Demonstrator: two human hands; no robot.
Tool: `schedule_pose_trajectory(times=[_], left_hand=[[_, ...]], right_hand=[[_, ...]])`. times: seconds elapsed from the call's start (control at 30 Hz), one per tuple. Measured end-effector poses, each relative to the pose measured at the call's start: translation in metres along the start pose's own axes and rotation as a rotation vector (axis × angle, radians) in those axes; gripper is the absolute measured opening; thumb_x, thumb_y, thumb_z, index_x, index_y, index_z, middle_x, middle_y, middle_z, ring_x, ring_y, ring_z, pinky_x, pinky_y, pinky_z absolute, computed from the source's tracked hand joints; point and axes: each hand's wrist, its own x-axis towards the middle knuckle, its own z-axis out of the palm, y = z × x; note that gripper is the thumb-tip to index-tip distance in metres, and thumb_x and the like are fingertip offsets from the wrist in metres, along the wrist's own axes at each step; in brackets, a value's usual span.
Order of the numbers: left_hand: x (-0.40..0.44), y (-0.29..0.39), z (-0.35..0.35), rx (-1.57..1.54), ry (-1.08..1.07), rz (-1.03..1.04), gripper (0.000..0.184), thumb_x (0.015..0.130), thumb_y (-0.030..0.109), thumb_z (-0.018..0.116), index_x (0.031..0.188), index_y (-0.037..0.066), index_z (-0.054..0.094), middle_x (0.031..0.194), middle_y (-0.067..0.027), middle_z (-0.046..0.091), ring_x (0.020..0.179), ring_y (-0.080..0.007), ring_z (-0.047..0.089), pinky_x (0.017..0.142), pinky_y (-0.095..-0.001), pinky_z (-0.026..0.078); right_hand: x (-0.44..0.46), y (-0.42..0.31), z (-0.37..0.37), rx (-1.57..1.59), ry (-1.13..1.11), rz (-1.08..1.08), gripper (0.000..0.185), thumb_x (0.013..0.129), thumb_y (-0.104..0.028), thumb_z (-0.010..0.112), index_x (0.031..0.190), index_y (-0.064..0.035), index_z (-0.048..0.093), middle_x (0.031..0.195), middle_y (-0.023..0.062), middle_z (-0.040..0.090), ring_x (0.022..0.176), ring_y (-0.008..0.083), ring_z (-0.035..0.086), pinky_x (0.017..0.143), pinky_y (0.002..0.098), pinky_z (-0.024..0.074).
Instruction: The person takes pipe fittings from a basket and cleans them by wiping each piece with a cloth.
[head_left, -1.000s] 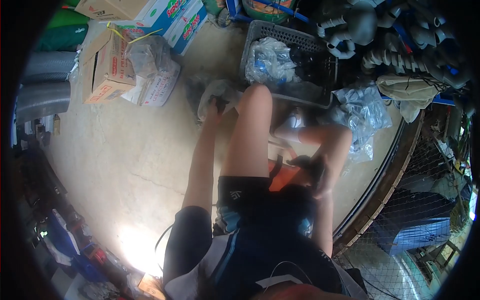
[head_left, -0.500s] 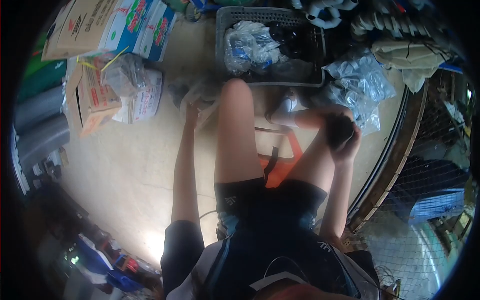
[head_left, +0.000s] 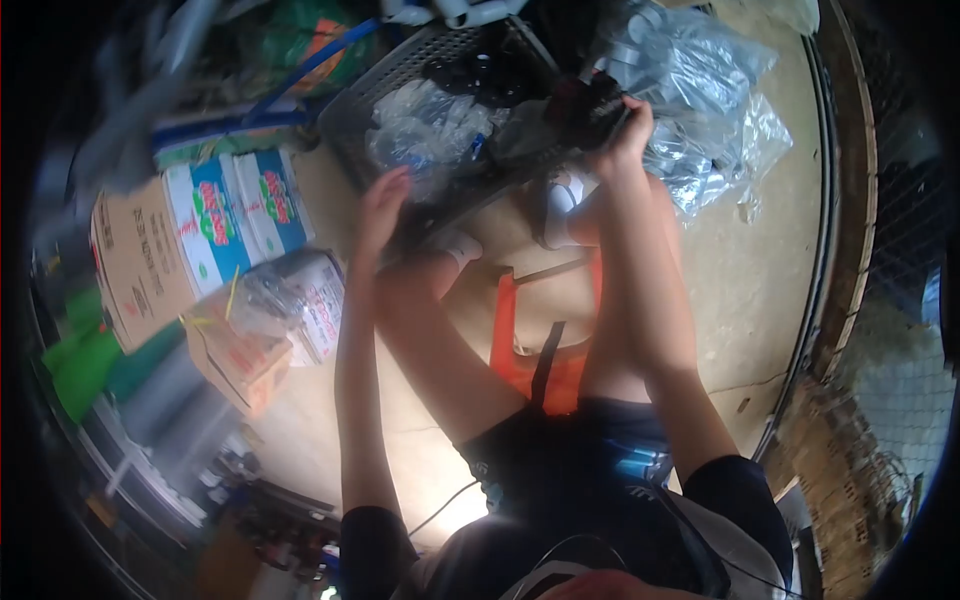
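My right hand (head_left: 625,140) is closed on a dark crumpled bundle (head_left: 590,112) at the right end of a dark plastic crate (head_left: 345,105); the bundle's exact kind is unclear. Stretched out at the crate's near left side, my left hand (head_left: 382,205) has its fingers extended and shows nothing held. Whether it touches the rim I cannot tell. Inside the crate lie crumpled clear plastic bags (head_left: 425,125) and black plastic (head_left: 480,75).
Clear plastic bags of grey parts (head_left: 690,70) lie right of the crate. At left stand cardboard boxes (head_left: 140,260) and an opened carton (head_left: 240,355). An orange stool (head_left: 505,330) is between my legs. Wire mesh (head_left: 910,330) runs along the right.
My view has turned, and both hands have moved forward to the crate. The dark bundle has travelled from my knee to the crate's right end. My left hand has left the blurred plastic bag.
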Motion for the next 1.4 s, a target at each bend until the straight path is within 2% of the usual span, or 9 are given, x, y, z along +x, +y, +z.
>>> schedule_pose_trajectory(times=[0.1, 0.3, 0.43, 0.67, 0.7, 0.83, 1.0, 1.13, 1.4], left_hand=[[0.08, -0.019, 0.043, 0.524, -0.181, 0.185, 0.042, 0.08, 0.011, 0.058, 0.121, 0.008, 0.049, 0.119, -0.0107, 0.052, 0.105, -0.024, 0.051, 0.087, -0.0323, 0.039], [0.195, -0.038, 0.105, 1.376, 0.04, 0.05, 0.066, 0.075, 0.011, 0.057, 0.135, 0.018, 0.03, 0.143, -0.0057, 0.021, 0.134, -0.0206, 0.015, 0.104, -0.0399, 0.022], [0.269, -0.088, 0.103, 1.673, 0.106, 0.351, 0.082, 0.066, 0.011, 0.063, 0.137, 0.02, 0.023, 0.142, 0.0031, 0.024, 0.135, -0.0213, 0.008, 0.105, -0.0389, 0.019], [0.296, -0.109, 0.09, 1.977, 0.036, 0.273, 0.065, 0.072, 0.026, 0.06, 0.13, 0.012, 0.036, 0.122, -0.0002, 0.041, 0.111, -0.0197, 0.037, 0.091, -0.0329, 0.03], [0.297, -0.125, 0.081, 1.85, 0.26, 0.467, 0.054, 0.064, 0.036, 0.065, 0.11, 0.008, 0.056, 0.114, -0.0016, 0.044, 0.103, -0.0188, 0.041, 0.087, -0.0332, 0.032], [0.27, -0.091, 0.076, 1.442, -0.023, 0.221, 0.037, 0.057, 0.036, 0.072, 0.072, 0.003, 0.067, 0.119, -0.0075, 0.042, 0.106, -0.0244, 0.041, 0.086, -0.0357, 0.034], [0.278, -0.054, 0.1, 0.926, 0.034, 0.626, 0.041, 0.051, 0.036, 0.076, 0.08, 0.009, 0.068, 0.137, -0.0086, 0.026, 0.114, -0.0316, 0.036, 0.093, -0.0461, 0.029], [0.325, -0.046, 0.134, 1.019, -0.406, 0.149, 0.049, 0.054, 0.041, 0.073, 0.087, 0.005, 0.068, 0.136, -0.0105, 0.031, 0.117, -0.0354, 0.036, 0.1, -0.0411, 0.026], [0.262, -0.043, 0.143, 1.072, -0.26, 0.264, 0.048, 0.052, 0.036, 0.074, 0.084, 0.001, 0.067, 0.125, -0.0039, 0.039, 0.105, -0.0379, 0.041, 0.089, -0.0417, 0.04]], right_hand=[[0.015, -0.006, -0.001, -0.066, -0.094, -0.027, 0.054, 0.074, -0.029, 0.035, 0.118, 0.0002, 0.045, 0.113, 0.0208, 0.052, 0.104, 0.035, 0.05, 0.093, 0.0463, 0.0365], [-0.005, -0.028, 0.009, -0.075, 0.007, -0.053, 0.05, 0.077, -0.028, 0.035, 0.117, 0.0013, 0.044, 0.115, 0.0172, 0.05, 0.105, 0.0308, 0.05, 0.093, 0.0423, 0.0372], [-0.005, -0.049, -0.001, -0.014, -0.028, -0.086, 0.051, 0.076, -0.031, 0.038, 0.116, -0.0007, 0.045, 0.116, 0.0156, 0.05, 0.105, 0.0308, 0.05, 0.092, 0.0431, 0.0383], [0.001, -0.053, 0.003, 0.054, 0.032, 0.089, 0.052, 0.072, -0.03, 0.043, 0.115, -0.0014, 0.047, 0.12, 0.0122, 0.049, 0.114, 0.0282, 0.044, 0.099, 0.0436, 0.0307], [0.002, -0.054, 0.0, 0.08, -0.01, 0.101, 0.052, 0.072, -0.03, 0.044, 0.115, -0.0011, 0.048, 0.12, 0.0122, 0.049, 0.114, 0.0281, 0.043, 0.099, 0.0437, 0.0302], [0.002, -0.06, -0.007, 0.082, -0.1, 0.047, 0.052, 0.073, -0.025, 0.047, 0.117, 0.0021, 0.046, 0.123, 0.0141, 0.046, 0.12, 0.0264, 0.039, 0.103, 0.0406, 0.0254], [0.002, -0.056, 0.003, 0.002, 0.052, 0.033, 0.053, 0.069, -0.029, 0.047, 0.114, -0.0017, 0.047, 0.118, 0.0133, 0.046, 0.111, 0.0286, 0.044, 0.095, 0.0437, 0.0334], [0.003, -0.046, 0.003, -0.145, 0.049, 0.043, 0.051, 0.069, -0.028, 0.046, 0.113, -0.0022, 0.046, 0.116, 0.014, 0.046, 0.105, 0.0293, 0.047, 0.091, 0.0425, 0.0362], [0.012, -0.038, 0.003, -0.182, 0.107, 0.049, 0.049, 0.072, -0.025, 0.041, 0.113, 0.0002, 0.045, 0.108, 0.0156, 0.053, 0.097, 0.0284, 0.053, 0.086, 0.0404, 0.0407]])
